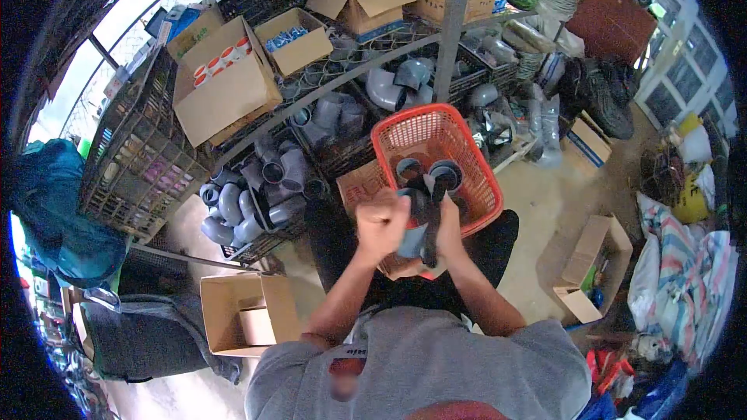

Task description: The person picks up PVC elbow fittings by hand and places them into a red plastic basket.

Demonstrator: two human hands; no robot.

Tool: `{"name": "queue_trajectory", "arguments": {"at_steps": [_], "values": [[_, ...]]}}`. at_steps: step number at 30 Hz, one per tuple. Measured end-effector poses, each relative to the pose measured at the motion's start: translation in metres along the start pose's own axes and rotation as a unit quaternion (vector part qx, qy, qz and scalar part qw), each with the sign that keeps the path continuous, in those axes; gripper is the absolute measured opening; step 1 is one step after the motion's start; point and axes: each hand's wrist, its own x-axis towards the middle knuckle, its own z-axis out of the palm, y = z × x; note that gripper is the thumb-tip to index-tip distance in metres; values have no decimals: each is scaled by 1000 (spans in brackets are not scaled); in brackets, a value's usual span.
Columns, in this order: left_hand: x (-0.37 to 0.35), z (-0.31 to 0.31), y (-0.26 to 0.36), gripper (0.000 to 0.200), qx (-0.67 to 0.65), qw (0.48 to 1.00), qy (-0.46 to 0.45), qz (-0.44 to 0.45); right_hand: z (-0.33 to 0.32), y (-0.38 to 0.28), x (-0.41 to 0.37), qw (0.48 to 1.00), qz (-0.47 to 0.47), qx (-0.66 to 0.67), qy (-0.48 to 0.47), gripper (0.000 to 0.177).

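Gripping the grey pipe fitting [412, 242] near the red basket [478, 157], the right hand [448, 222] could lose it if the left hand [383, 222], its hold indeterminable through blur, knocked it sideways.

Ahead of me sits the basket [496, 187], with pipe fittings [445, 174] in it. At its near end, another fitting [411, 243] is between the left hand [383, 225] and the right hand [445, 225]. To my left I see elbows [230, 202]; beyond them, a shelf [450, 39] carries cartons [362, 8]. On the floor, 1 box [247, 323] lies near-left, while 1 bin-box [613, 253] lies right, beside a sack [685, 280].
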Motion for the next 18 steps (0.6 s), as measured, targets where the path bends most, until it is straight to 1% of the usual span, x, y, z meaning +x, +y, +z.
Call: {"name": "queue_trajectory", "arguments": {"at_steps": [1,2,3,4,5,6,7,8,9,10,11,12,14,15,16,17,18], "values": [[5,-5,6,35,-68,997,9,-32,-1,-18,-2,998,12,15,-61,49],[6,-8,-9,39,-102,994,26,-10,-2,-16,-2,998,9,13,-59,49],[9,-6,-11,38,-192,976,76,-62,-2,-16,-6,977,157,138,-34,49],[11,-5,-12,37,-279,945,124,-114,-1,-17,-7,919,298,259,-9,48],[15,-5,-13,37,-280,945,123,-114,2,-18,-8,893,361,267,42,46],[20,-5,-14,36,-263,931,192,-163,3,-11,-9,910,333,248,28,43],[23,-6,-16,35,-244,911,259,-209,1,-8,-10,964,240,111,-18,42],[20,-8,-18,35,-244,912,257,-208,-1,-5,-10,988,138,-28,-62,41],[18,-9,-14,35,-97,971,177,-126,-3,0,-7,989,135,-26,-59,41],[18,-9,-11,35,53,994,91,-39,-7,7,-4,970,-33,-237,-53,40],[13,-2,-6,37,46,997,49,-24,-12,14,-4,879,-195,-432,-44,40],[10,1,-9,37,45,997,48,-27,-9,0,-4,879,-192,-434,-44,40],[10,2,-17,39,94,992,-16,79,3,-38,5,907,-102,-404,-55,41],[10,2,-9,40,85,996,-17,26,-19,40,30,966,-84,-239,-47,43],[6,0,-21,40,83,996,-19,22,-12,13,30,966,-81,-240,-46,43],[4,-3,-42,38,-43,997,26,-51,-6,-17,32,982,179,-21,-55,45],[4,-4,-55,37,-169,975,71,-124,-1,-37,34,885,417,201,-57,48]]}}
